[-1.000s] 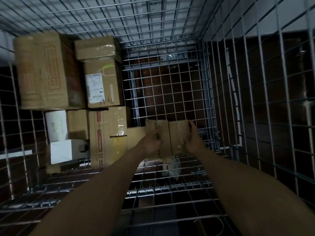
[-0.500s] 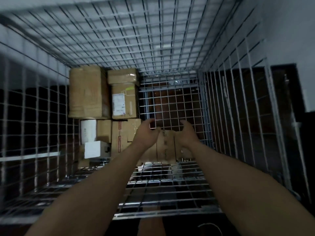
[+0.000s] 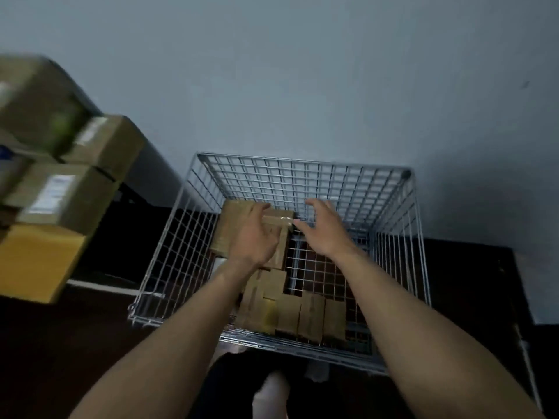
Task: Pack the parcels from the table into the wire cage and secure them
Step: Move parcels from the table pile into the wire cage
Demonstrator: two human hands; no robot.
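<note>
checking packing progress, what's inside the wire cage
Inside the wire cage, brown cardboard parcels line the left side and near edge; the rest is bare mesh floor. The left hand and forearm cover some parcels beneath.

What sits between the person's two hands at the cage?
Head view: a taped brown parcel in the wire cage shows between left hand and right hand.

One wire cage (image 3: 302, 176); left hand (image 3: 254, 237), right hand (image 3: 323, 231); four parcels (image 3: 63, 195) outside, about seven inside.
</note>
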